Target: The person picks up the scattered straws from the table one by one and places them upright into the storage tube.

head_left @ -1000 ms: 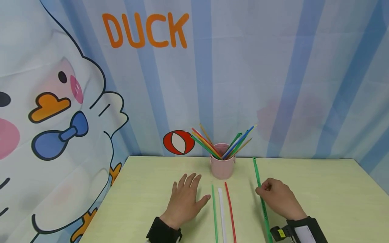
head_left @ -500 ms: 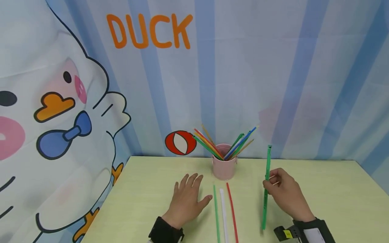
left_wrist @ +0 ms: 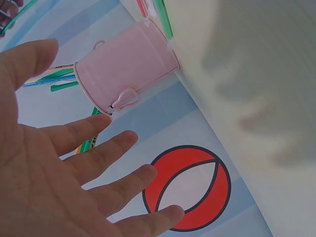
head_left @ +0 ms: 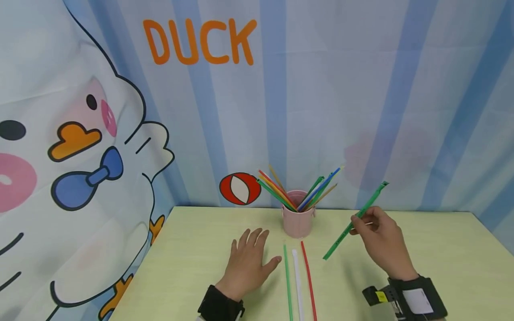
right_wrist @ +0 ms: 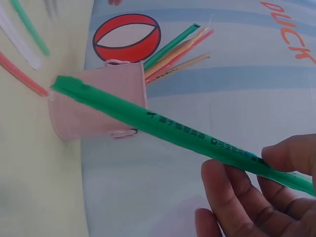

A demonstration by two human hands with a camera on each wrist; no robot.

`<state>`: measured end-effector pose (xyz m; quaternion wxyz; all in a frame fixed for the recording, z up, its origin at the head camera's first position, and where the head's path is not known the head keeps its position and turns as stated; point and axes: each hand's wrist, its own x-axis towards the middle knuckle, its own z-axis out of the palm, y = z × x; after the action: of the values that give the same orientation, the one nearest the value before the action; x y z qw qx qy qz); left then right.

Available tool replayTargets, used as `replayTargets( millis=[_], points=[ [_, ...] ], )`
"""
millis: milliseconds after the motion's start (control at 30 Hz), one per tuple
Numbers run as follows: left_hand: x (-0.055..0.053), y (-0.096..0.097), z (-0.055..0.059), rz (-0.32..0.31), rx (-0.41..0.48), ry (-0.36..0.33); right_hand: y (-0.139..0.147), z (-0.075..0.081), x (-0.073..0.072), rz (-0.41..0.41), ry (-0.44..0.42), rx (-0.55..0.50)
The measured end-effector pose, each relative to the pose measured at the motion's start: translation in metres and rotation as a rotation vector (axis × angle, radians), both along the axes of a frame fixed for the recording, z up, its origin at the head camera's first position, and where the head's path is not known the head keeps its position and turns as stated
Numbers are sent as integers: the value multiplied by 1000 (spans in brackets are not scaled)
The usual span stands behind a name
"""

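Observation:
In the head view my right hand (head_left: 383,240) pinches a green wrapped straw (head_left: 341,238) between thumb and fingers, raised above the table and slanting up to the right. Dark print shows along its wrapper in the right wrist view, where the thumb (right_wrist: 291,154) presses it from above. My left hand (head_left: 246,265) is spread with straight fingers low over the table and holds nothing. Between the hands lie three thin straws side by side: green (head_left: 288,285), white (head_left: 298,285) and red (head_left: 308,281).
A small pink bucket (head_left: 298,225) stands near the table's back edge, holding several coloured straws and sticks that fan outward. Behind the pale table (head_left: 180,258) hangs a striped cloth (head_left: 321,89) with a printed duck and ball.
My right hand has lifted the green wrapped straw off the table, moved it up and to the right, and tilted it from near upright to slanting. The left hand has kept its place.

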<state>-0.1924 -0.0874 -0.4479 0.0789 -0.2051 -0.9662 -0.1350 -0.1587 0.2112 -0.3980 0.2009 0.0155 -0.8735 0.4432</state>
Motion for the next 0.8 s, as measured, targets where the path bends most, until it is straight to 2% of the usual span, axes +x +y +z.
replayTargets(
  millis=[500, 667, 800],
  points=[
    [1, 0, 2, 6, -10, -42, -13, 34, -33, -39, 194, 32],
    [2, 0, 3, 4, -7, -37, -21, 42, -43, -40, 225, 18],
    [2, 0, 4, 1, -3, -38, -28, 44, -52, -14, 210, -20]
  ],
)
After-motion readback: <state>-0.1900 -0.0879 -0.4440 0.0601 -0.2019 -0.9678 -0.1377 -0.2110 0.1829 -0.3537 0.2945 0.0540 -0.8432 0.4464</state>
